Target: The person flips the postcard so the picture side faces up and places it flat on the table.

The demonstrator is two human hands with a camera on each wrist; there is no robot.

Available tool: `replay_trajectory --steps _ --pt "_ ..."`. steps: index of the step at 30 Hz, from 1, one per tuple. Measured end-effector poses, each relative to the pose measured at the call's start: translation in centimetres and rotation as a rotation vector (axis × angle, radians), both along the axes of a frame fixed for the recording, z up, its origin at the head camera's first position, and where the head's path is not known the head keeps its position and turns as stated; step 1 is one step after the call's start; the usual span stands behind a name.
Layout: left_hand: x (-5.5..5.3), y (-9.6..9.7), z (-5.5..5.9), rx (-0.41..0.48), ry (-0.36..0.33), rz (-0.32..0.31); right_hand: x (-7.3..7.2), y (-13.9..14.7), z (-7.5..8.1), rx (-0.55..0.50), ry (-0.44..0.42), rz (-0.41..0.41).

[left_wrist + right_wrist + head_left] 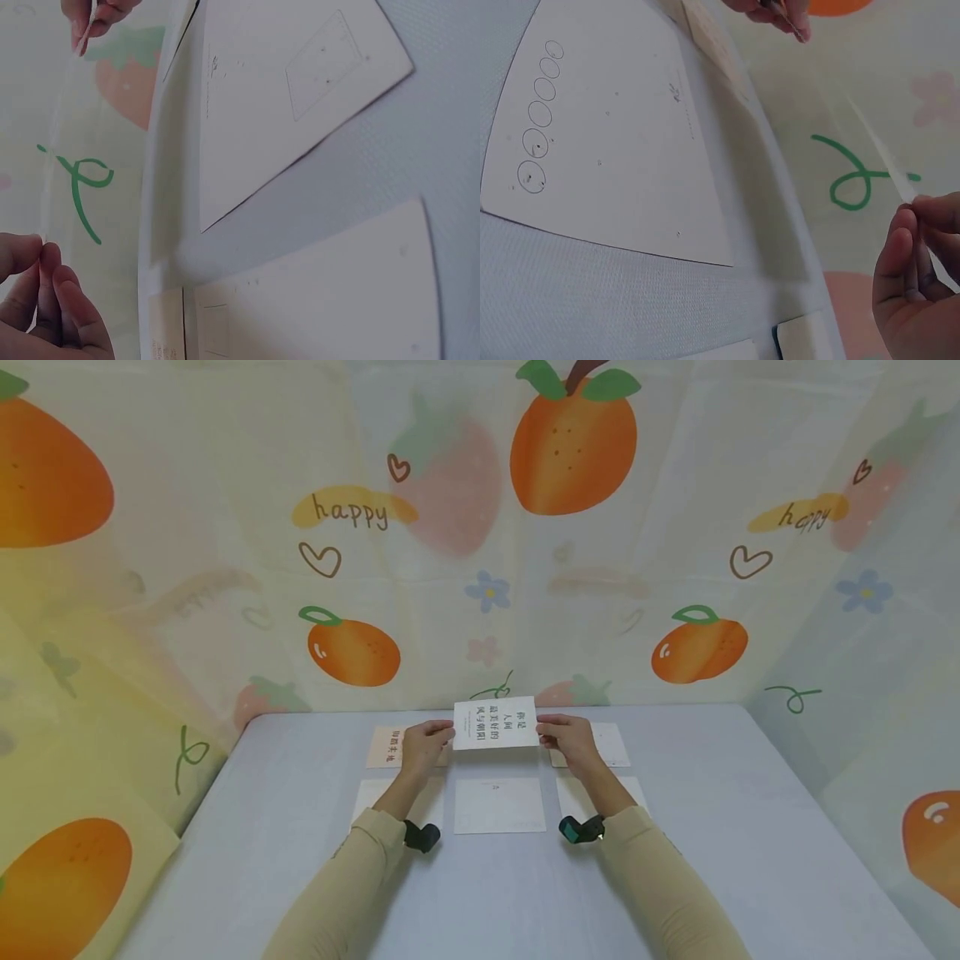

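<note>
A white postcard (495, 737) printed with dark Chinese characters is held up above the table, its text turned sideways in the head view. My left hand (426, 745) pinches its left edge between thumb and fingers. At the opposite edge, my right hand (572, 743) pinches it the same way. Both wrist views show the postcard edge-on as a thin strip, with the left fingertips (49, 251) and right fingertips (906, 217) on its ends. Beneath and nearer me lies a card (500, 810) with a few small marks.
Beside it on the white table (697, 860) lie a front-left card (369, 793) and a front-right card (626, 789), partly behind my forearms. Farther back are a peach card (382, 748) with lettering and a white card (611, 743). A fruit-patterned cloth (435, 610) hangs behind.
</note>
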State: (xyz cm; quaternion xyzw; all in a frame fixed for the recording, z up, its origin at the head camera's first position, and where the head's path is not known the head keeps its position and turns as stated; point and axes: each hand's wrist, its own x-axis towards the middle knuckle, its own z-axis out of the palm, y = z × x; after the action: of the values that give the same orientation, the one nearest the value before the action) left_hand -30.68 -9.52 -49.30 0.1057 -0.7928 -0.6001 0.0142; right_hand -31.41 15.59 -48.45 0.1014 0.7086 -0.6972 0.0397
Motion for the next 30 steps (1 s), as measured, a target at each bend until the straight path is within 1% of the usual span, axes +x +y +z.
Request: replay_trajectory --steps 6,13,19,25,30 --pt "-0.09 0.08 0.08 -0.001 0.008 0.009 0.05 -0.21 0.16 0.025 0.017 -0.041" --pt "-0.31 0.0 0.21 0.023 -0.012 0.015 0.16 -0.55 0.51 0.029 0.035 -0.041" --pt "-0.4 0.06 0.16 0.029 -0.024 0.002 0.28 -0.57 0.69 0.036 0.035 -0.036" --pt "-0.45 -0.05 0.14 0.008 -0.032 -0.015 0.28 -0.52 0.75 0.071 0.024 -0.023" --pt "-0.67 0.09 -0.07 -0.035 -0.045 -0.021 0.03 -0.44 0.53 0.108 0.03 -0.005"
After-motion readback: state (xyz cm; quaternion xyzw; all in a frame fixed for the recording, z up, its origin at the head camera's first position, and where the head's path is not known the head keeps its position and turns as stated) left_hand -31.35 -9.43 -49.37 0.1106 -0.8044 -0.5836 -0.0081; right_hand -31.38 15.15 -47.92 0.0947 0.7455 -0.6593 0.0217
